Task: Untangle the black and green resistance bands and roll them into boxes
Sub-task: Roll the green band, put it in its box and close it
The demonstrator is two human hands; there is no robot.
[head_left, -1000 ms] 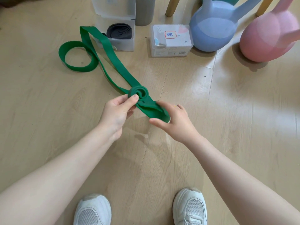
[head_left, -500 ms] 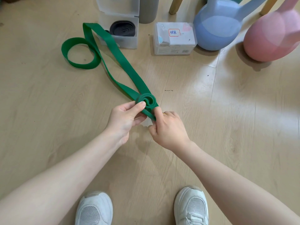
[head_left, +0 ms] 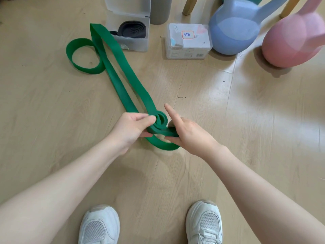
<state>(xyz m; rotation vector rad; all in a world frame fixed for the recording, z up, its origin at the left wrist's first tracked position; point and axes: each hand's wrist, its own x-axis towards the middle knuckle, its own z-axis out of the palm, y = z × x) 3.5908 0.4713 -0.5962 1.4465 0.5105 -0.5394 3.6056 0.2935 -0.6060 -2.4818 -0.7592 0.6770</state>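
Observation:
The green resistance band lies stretched over the wooden floor, its far end curled in a loop at the left. Its near end is wound into a small coil between my hands. My left hand pinches the coil with thumb and fingers. My right hand grips the band's near loop below the coil, index finger sticking out straight. The black band sits rolled up inside an open clear box at the back. A closed clear box with a labelled lid stands to its right.
A blue kettlebell and a pink kettlebell stand at the back right. A grey cylinder and wooden furniture legs are behind the boxes. My two white shoes are at the bottom.
The coil has grown by a turn and a loose loop of band now hangs below it. My right hand shifted to grip that loop, its index finger now straight.

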